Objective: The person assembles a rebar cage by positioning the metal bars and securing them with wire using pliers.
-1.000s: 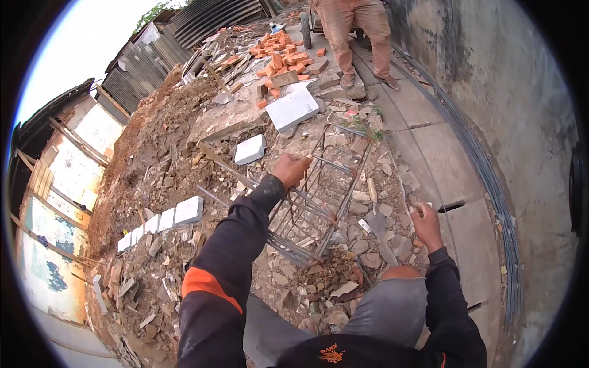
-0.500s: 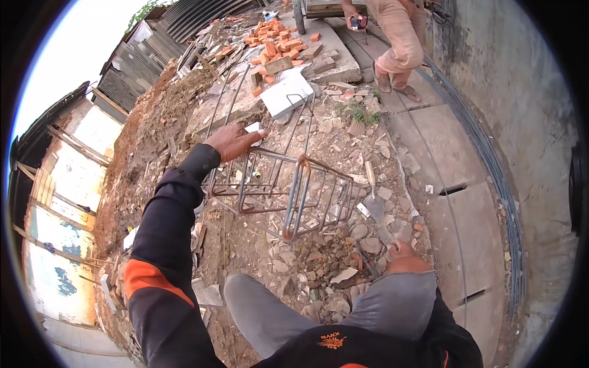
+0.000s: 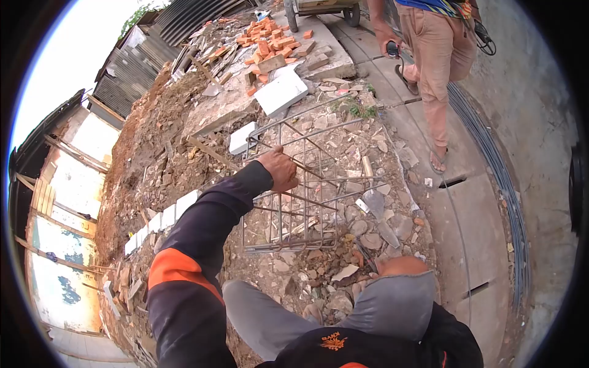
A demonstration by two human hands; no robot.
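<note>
My left hand [image 3: 281, 168], in a dark sleeve with an orange band, is closed around a bar of the rebar cage [image 3: 307, 202]. The cage is made of thin rusty rods bent into rectangles, with long rod ends pointing away to the upper right. It is tilted over the rubble in front of my knees. To its right lies a trowel [image 3: 373, 201] with a wooden handle, among stones. My right hand is hidden; only my bent right knee [image 3: 402, 266] shows on that side.
White blocks [image 3: 281, 92] lie beyond the cage, others in a row [image 3: 162, 219] at left. Orange bricks [image 3: 270, 40] are heaped near a cart [image 3: 325, 7]. A person [image 3: 429, 55] holding a black device [image 3: 392, 49] walks on concrete slabs [image 3: 457, 230]. Long rods [image 3: 497, 172] line the wall.
My left hand has moved right and nearer, and the rebar cage has turned with it. My right hand, visible near the knee before, is now out of sight. The other person has come closer.
</note>
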